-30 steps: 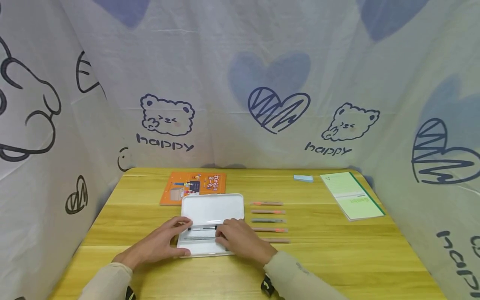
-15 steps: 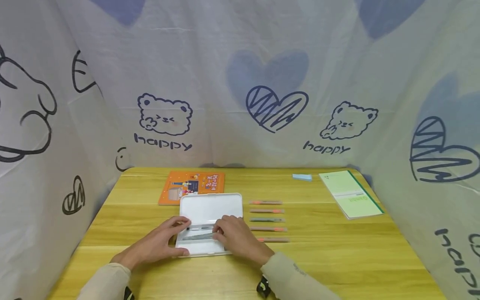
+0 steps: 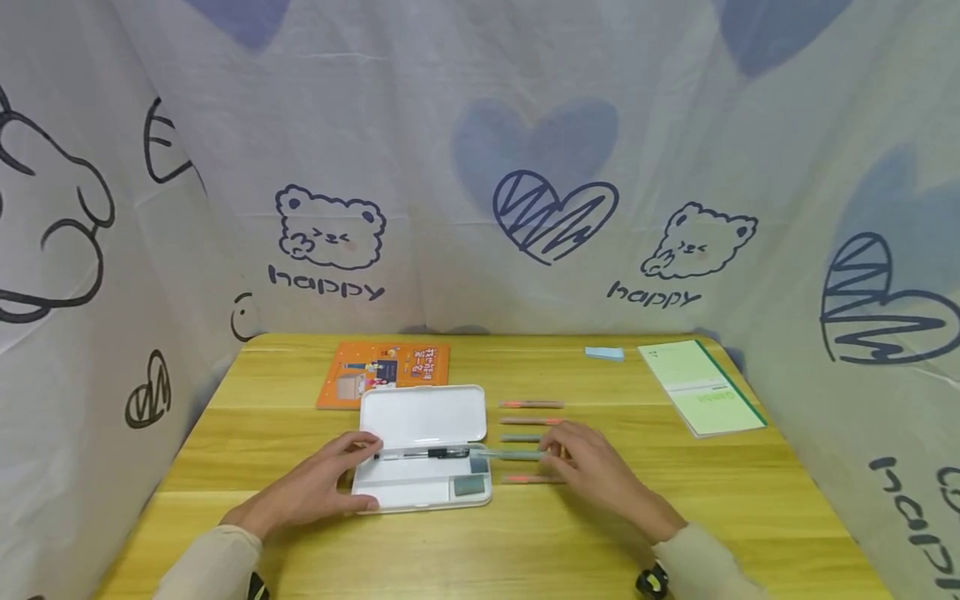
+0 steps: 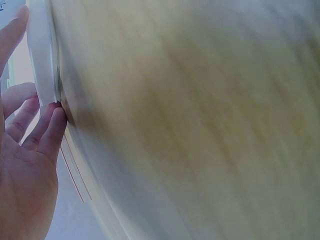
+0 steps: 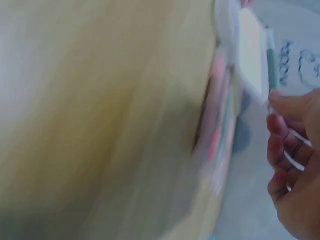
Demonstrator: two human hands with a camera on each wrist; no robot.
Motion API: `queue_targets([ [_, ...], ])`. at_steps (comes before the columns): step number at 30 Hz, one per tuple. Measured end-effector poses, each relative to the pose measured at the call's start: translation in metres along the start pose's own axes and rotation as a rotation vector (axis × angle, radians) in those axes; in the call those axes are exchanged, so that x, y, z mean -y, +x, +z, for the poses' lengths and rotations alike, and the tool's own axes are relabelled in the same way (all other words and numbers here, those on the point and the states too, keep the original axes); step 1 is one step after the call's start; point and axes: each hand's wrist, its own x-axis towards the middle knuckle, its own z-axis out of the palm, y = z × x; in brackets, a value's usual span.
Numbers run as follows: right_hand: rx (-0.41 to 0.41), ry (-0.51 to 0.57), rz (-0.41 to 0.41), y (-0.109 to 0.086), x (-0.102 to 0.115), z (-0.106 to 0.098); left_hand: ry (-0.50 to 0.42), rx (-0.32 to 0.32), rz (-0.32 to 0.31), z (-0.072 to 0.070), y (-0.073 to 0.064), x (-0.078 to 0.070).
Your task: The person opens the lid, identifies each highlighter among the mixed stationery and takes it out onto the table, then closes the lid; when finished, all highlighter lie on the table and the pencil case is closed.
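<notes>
A white pencil case (image 3: 423, 412) lies with its lid raised on the wooden table. My left hand (image 3: 322, 479) grips its left end, thumb at the front edge and fingers at the back. In the left wrist view the fingers of the left hand (image 4: 32, 145) hold the edge of the white case (image 4: 42, 50). Right of the case, my right hand (image 3: 600, 475) pinches a grey-green pen (image 3: 513, 455) pointing left; the right wrist view shows the green pen (image 5: 271, 70) between thumb and fingertips. Inside the case are a black-gripped pen (image 3: 448, 452) and a grey-green block (image 3: 469, 485).
Several slim pens lie in a column right of the case, such as an orange-marked pen (image 3: 531, 404); the right hand covers some. An orange book (image 3: 337, 367) lies behind the case. Farther right are a blue paper slip (image 3: 604, 354) and a green notebook (image 3: 701, 387).
My right hand has lifted the grey-green pen out of the case and carried it right, over the column of pens. The left hand has stayed on the case.
</notes>
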Motion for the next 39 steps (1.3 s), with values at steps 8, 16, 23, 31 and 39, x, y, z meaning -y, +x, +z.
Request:
queue_targets([
  [8, 0.108, 0.085, -0.001, -0.047, -0.033, -0.015, -0.004, -0.004, 0.006, -0.001, 0.0, -0.001],
  [16, 0.21, 0.048, 0.03, -0.059, -0.041, -0.009, -0.009, -0.005, 0.011, 0.002, 0.001, -0.001],
  [23, 0.214, 0.005, 0.035, -0.061, -0.04, -0.004, -0.006, -0.002, 0.008, 0.002, 0.0, 0.0],
  [31, 0.22, 0.003, 0.02, -0.061, -0.04, -0.003, -0.014, -0.001, 0.006, 0.001, 0.001, 0.0],
  [39, 0.22, -0.004, 0.02, -0.061, -0.039, -0.007, -0.011, 0.001, 0.003, 0.001, 0.0, 0.0],
])
